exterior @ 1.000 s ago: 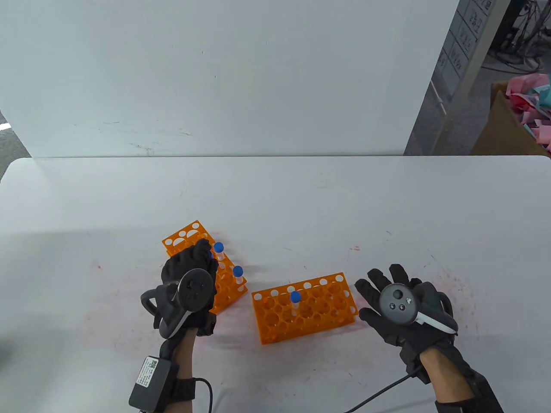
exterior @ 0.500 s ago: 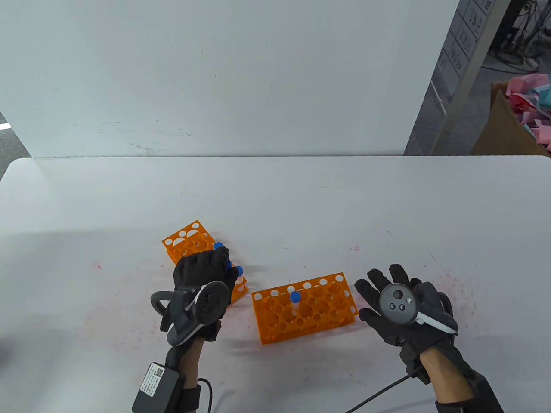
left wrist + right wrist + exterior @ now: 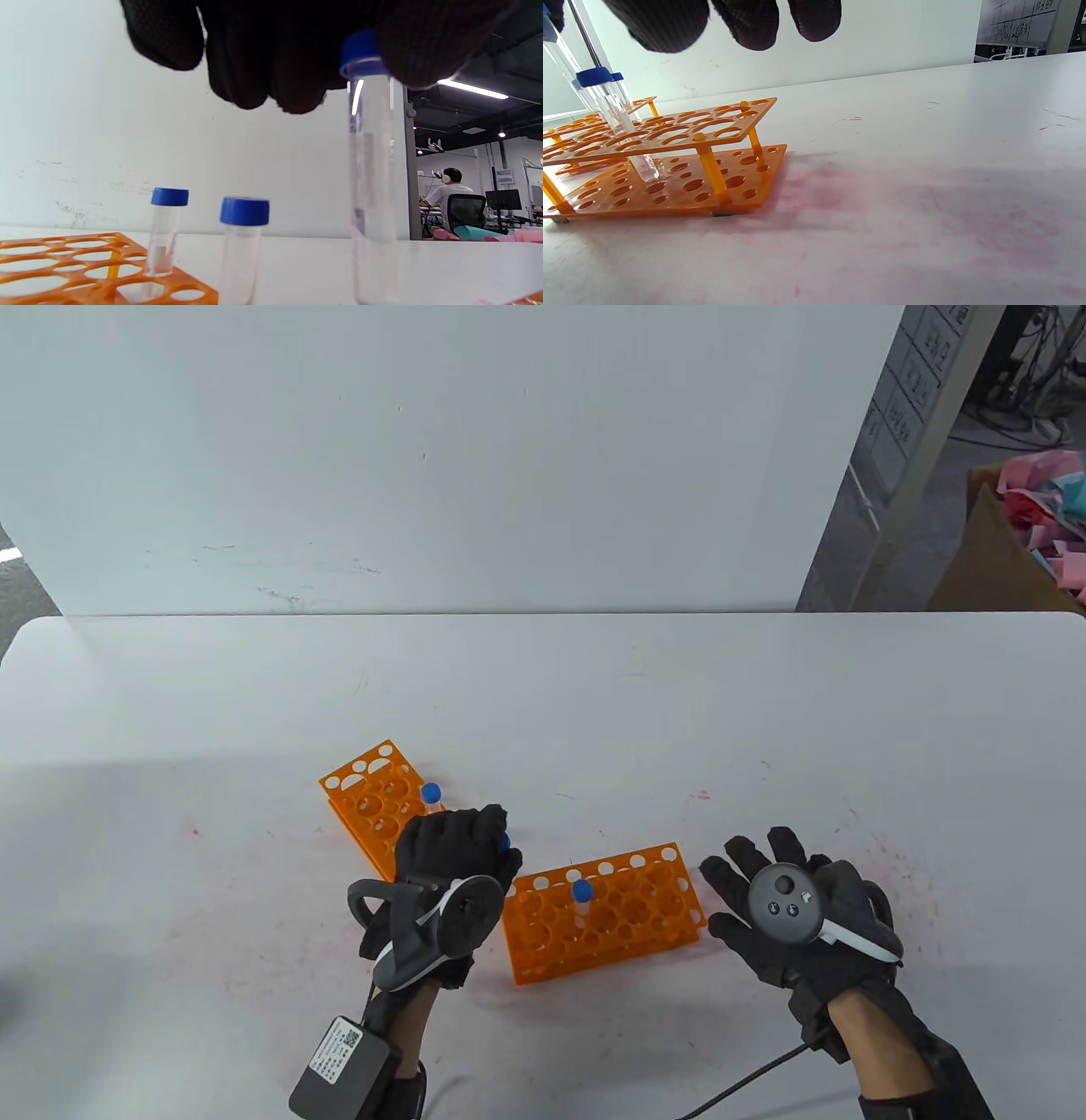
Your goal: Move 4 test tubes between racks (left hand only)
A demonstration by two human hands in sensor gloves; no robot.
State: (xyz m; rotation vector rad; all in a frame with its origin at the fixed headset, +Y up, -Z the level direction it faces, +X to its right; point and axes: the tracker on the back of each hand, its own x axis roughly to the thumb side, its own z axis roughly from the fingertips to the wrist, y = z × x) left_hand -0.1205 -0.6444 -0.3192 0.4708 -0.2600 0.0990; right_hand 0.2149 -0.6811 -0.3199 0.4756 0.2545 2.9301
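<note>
The left hand (image 3: 454, 857) hovered between the two orange racks, its fingers (image 3: 271, 55) closed around the blue cap of a clear test tube (image 3: 373, 178), which hung upright below the glove and clear of both racks in the left wrist view. In the table view only a sliver of that blue cap showed at the hand's right edge. Behind the hand, the left rack (image 3: 373, 802) sat at an angle on the white table (image 3: 594, 695); the left wrist view showed two blue-capped tubes there, one (image 3: 163, 237) standing in a hole of that rack and another (image 3: 242, 250) nearer the camera, whose seat I could not make out. The right rack (image 3: 602, 912) lay just right of the left hand and carried a single capped tube (image 3: 582, 903) standing in a hole near its left end. The right hand (image 3: 797, 916) rested flat and open on the table just beside the right rack's right end, fingers spread and gripping nothing.
</note>
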